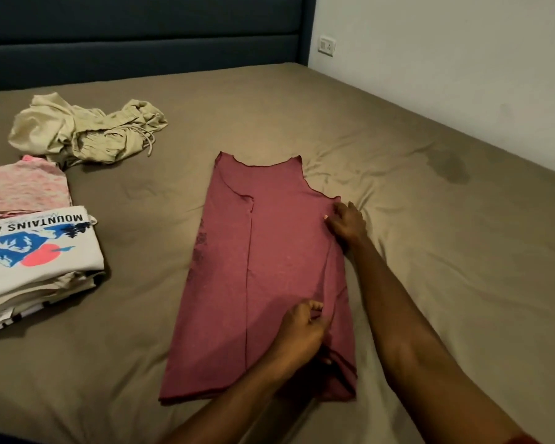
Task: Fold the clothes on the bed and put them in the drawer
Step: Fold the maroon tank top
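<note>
Maroon cotton sleeveless top lies flat mid-bed, left side folded inward, on the olive-brown bed sheet. Left hand pinches the top's right fold near the hem. Right hand grips its right edge below the armhole, fingers curled.

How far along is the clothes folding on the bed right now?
Done: a folded stack topped by a mountain-print shirt sits at left. In hand: the maroon top, left side folded in, with the left hand and right hand gripping its right edge. Left: the crumpled beige garment, and no drawer is in view.
</note>
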A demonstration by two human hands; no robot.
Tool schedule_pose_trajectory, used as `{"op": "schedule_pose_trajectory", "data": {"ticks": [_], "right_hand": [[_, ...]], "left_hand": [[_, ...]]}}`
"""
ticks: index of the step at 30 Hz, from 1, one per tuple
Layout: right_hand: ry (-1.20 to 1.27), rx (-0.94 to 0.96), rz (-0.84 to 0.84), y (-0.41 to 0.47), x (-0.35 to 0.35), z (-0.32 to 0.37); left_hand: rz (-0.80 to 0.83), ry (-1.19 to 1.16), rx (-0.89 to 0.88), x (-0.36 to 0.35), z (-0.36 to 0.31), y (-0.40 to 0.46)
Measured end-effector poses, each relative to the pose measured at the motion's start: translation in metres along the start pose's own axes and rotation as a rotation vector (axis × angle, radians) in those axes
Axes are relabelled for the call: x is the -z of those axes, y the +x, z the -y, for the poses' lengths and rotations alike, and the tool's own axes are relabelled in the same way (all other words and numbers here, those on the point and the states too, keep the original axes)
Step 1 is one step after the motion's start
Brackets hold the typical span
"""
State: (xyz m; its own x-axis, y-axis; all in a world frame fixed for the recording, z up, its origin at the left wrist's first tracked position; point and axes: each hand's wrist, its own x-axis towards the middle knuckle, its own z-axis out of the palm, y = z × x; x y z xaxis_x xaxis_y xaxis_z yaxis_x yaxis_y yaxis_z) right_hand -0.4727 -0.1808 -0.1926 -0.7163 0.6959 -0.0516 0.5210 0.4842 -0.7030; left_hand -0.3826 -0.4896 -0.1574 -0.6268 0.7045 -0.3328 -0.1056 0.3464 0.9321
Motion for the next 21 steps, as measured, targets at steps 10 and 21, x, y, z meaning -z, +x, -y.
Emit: {"op": "schedule_pose_trajectory", "data": {"ticks": [10, 21], "right_hand": [[0.009, 0.012, -0.132, 0.016, -0.013, -0.007], [0.440, 0.273, 0.120, 0.000, -0.017, 0.088]], "left_hand": [[0.078, -0.022, 0.101, 0.022, 0.032, 0.009], [0.061, -0.256, 0.150, 0.056, 0.032, -0.034]]}}
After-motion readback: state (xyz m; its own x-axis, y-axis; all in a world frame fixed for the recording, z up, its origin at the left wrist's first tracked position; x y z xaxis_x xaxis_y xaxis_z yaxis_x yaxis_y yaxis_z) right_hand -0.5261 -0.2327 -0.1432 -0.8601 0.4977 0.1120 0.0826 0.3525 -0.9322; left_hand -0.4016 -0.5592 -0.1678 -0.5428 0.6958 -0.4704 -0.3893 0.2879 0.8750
